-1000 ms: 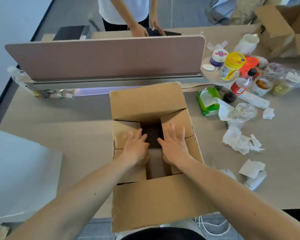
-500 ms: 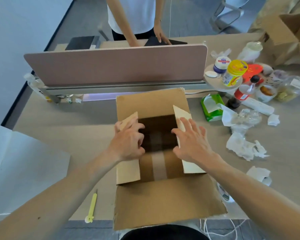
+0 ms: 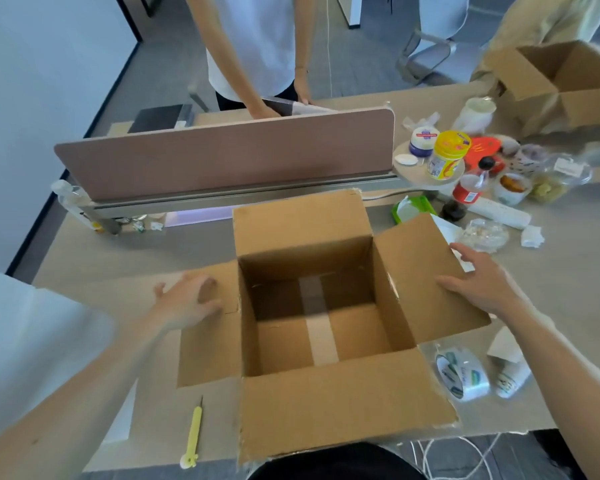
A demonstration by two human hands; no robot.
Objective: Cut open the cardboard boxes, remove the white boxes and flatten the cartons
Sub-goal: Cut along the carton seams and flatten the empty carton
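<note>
Two bare hands rest on the side flaps of one open cardboard box (image 3: pixel 343 403) that stands on the tabletop (image 3: pixel 136 251). Nearest, below the left fingers (image 3: pixel 184 282), a yellow cutter (image 3: pixel 194 431) lies at the tabletop's edge, just beside the box's near flap. Below the right fingers (image 3: pixel 468 252), a roll of tape (image 3: pixel 463 377) lies close to the box. The left hand (image 3: pixel 187 303) lies flat on the outer part of the left flap, its fingers straight and spread. The right hand (image 3: pixel 482 282) rests on the outer edge of the right flap, its fingers also spread. Between the two sets of fingers the box shows its brown floor, crossed by a strip of tape. Beyond the fingers the far flap rises toward a pinkish divider panel (image 3: pixel 222 154). Farther off, past the right fingers, stand a yellow-lidded jar (image 3: pixel 445 157) and a second open carton (image 3: pixel 575 98). A person in a white shirt (image 3: pixel 253 46) stands behind the divider.
</note>
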